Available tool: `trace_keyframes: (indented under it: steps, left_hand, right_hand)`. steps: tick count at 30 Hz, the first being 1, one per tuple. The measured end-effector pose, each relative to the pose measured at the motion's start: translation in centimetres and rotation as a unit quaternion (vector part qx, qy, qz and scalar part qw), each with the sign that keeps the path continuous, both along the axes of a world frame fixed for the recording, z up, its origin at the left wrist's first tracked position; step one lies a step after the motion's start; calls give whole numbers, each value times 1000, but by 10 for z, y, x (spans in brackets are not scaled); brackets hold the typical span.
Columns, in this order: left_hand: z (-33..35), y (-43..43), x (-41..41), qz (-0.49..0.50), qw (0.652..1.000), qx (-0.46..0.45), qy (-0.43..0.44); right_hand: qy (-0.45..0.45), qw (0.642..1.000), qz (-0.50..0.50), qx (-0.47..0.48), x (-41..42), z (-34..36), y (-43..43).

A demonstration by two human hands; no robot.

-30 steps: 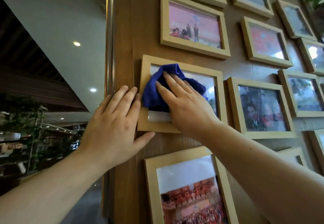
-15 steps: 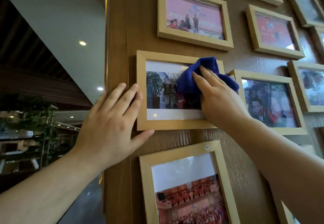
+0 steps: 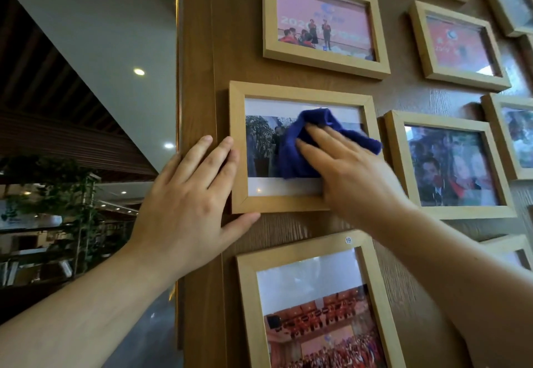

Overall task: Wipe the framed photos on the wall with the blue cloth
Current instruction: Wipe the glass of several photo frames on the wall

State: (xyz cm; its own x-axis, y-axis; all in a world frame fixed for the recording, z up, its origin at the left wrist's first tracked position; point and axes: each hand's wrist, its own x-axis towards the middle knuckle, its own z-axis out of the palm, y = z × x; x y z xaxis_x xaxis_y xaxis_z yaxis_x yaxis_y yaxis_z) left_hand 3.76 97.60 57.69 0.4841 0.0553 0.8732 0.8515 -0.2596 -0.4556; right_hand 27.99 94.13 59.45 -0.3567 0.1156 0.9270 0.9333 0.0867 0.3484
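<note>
A light wooden framed photo (image 3: 239, 148) hangs at the left edge of the brown wood wall. My right hand (image 3: 352, 174) presses the crumpled blue cloth (image 3: 294, 148) flat against its glass, over the middle and right of the picture. My left hand (image 3: 187, 200) lies flat on the wall with spread fingers, its fingertips against the frame's left side and its thumb under the bottom left corner. The photo's right part is hidden by the cloth and hand.
Several more framed photos hang around: one above (image 3: 323, 21), one below (image 3: 314, 304) with a small "19" sticker, one to the right (image 3: 450, 165), others further right. The wall's left edge (image 3: 180, 108) borders an open hall with plants and ceiling lights.
The cloth and my right hand swept from the photo's left to its right, then back toward the middle. My left hand stayed at the frame's left side.
</note>
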Motion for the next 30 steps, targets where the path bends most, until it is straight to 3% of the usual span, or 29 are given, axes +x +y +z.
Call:
trace_keyframes:
  steps: [7,13,20,30]
  left_hand:
    - [0,0,1,-8,1000,1,-6]
    - [1,1,0,-17,1000,-3,0]
    - [1,0,-2,-31,1000,0,4]
    - [0,-1,-3,-51,998,-25,8]
  right_hand:
    - [98,995,27,16,22,5,1]
    - [-9,997,82,-5,-33,-18,2]
    - [-55,998,19,-31,-30,-17,-5]
    - [66,997,-47,-17,17,-34,-33]
